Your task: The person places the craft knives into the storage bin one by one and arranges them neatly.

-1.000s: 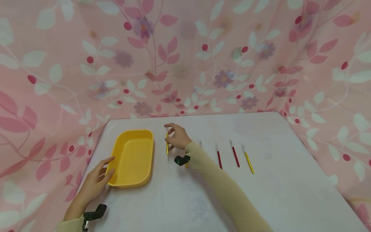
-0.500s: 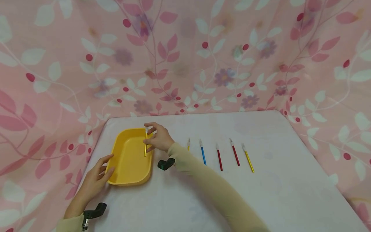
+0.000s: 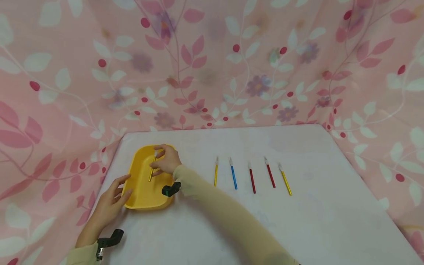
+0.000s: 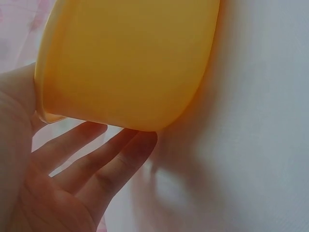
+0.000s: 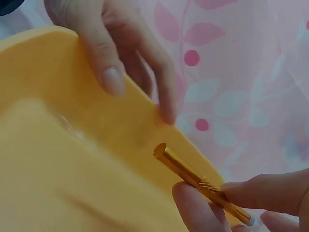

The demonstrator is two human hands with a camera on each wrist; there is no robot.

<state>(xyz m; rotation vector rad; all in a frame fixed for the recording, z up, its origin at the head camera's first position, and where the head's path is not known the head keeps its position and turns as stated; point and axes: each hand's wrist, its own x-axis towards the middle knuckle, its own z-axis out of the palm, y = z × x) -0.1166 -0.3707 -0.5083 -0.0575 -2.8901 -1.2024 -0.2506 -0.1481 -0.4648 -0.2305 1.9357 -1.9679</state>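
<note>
My right hand (image 3: 168,160) pinches a yellow craft knife (image 3: 153,167) between thumb and fingers, over the inside of the yellow plastic tray (image 3: 145,200). Its metal handle with a knurled band (image 5: 208,187) shows close up in the right wrist view, the plain end pointing toward the tray's left side. The other end is partly behind my fingers. On the tray's left rim, my left hand (image 3: 110,202) holds on, with the thumb on the inner side and the fingers outside against the wall (image 4: 130,72).
Right of the tray several capped craft knives lie in a row on the white-covered table (image 3: 318,206): a yellow one (image 3: 216,173), a blue one (image 3: 233,176), a red one (image 3: 253,180), another red one (image 3: 270,175) and another yellow one (image 3: 286,182). A floral curtain (image 3: 212,66) hangs behind.
My right hand has carried the yellow craft knife leftward from the table beside the tray to over its inside, and the knife has tilted. My left hand stays on the rim.
</note>
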